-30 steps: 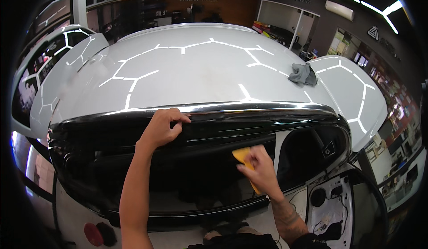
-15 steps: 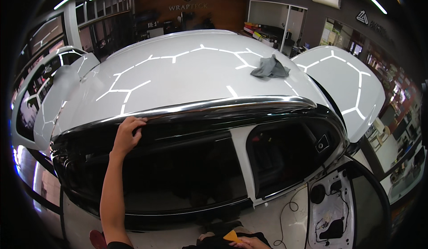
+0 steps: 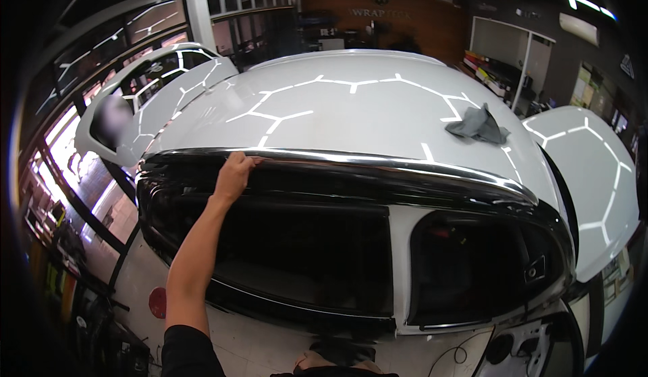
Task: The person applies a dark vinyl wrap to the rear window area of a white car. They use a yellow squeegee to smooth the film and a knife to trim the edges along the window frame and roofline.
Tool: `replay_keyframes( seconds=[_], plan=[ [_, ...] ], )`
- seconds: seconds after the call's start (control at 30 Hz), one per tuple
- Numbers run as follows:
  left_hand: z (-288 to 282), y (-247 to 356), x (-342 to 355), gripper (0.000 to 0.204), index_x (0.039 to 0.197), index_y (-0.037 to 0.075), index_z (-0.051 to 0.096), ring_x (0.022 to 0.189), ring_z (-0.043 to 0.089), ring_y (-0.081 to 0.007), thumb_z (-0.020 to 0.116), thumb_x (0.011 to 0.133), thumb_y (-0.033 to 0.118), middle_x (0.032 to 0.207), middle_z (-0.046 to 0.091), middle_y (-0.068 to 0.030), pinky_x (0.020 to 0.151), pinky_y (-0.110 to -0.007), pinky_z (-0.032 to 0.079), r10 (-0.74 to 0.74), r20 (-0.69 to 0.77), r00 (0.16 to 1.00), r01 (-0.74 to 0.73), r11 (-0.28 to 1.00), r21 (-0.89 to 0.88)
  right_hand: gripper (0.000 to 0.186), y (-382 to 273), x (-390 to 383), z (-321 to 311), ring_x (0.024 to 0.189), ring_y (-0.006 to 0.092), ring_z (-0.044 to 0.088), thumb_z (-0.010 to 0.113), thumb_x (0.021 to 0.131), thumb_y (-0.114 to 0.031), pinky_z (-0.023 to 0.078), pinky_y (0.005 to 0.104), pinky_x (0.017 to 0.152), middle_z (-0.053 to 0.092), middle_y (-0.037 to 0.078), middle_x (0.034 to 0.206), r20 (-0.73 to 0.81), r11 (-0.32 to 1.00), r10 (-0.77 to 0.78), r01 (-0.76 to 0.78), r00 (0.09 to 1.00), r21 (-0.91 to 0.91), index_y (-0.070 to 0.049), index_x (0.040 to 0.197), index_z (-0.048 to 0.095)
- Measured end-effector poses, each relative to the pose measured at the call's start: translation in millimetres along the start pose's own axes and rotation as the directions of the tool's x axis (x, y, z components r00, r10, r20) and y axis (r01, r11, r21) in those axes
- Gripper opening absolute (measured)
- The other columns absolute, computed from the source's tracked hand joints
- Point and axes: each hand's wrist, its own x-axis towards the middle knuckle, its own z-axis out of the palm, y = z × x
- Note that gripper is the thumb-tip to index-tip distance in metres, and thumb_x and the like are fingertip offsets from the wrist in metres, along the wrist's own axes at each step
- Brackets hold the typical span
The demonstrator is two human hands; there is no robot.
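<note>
My left hand [image 3: 235, 176] reaches up to the edge of a white car's roof [image 3: 337, 114], touching the shiny dark trim strip [image 3: 378, 159] along it. Its fingers are curled and pressed together there; whatever may be between them is too small to make out. Below the wrist lies the dark side window [image 3: 304, 255]. My right hand is out of view. A crumpled grey cloth [image 3: 478, 126] rests on the roof toward the right.
Beyond the roof on the left, a white car door [image 3: 169, 83] stands open. The raised white panel [image 3: 590, 174] is at the right. Near the bottom right are a removed-trim door [image 3: 520, 353] and a black cable [image 3: 459, 353] on the floor. A round red object [image 3: 157, 303] is by my left arm.
The view has swung left, so the car sits farther right in the picture. My left hand stays at the roof edge. My right hand, with a yellow squeegee, has left the view.
</note>
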Motion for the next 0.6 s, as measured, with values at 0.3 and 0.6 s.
replay_keyframes(
  seconds=[0.3,0.6],
  plan=[
    [-5.2,-8.4,-2.3,0.017,0.095,0.010,0.067,0.093,0.060,-0.0257,0.071,0.080,0.003,0.091,0.059,-0.0045,0.079,-0.037,0.050,0.010,-0.148,0.989,-0.024,0.995,-0.097,0.022,-17.1,71.8,-13.6,0.073,0.0129,0.058,0.069,0.094,-0.018,0.045,0.0268,0.065,0.063,0.004,0.092,0.087,0.697,0.297,-0.278,0.951,0.661,0.002,0.098,0.077],
    [5.5,-59.8,-33.3,0.012,0.087,0.007,0.065,0.091,0.061,-0.0260,0.072,0.079,0.003,0.091,0.060,-0.0064,0.084,-0.040,0.048,-0.093,-0.054,0.994,0.082,0.979,-0.185,0.017,-12.5,136.0,38.3,0.088,0.0170,0.064,0.065,0.097,-0.015,0.049,0.0290,0.080,0.067,0.007,0.097,0.028,0.853,0.258,-0.241,0.966,0.463,-0.001,0.101,0.073]
  ],
)
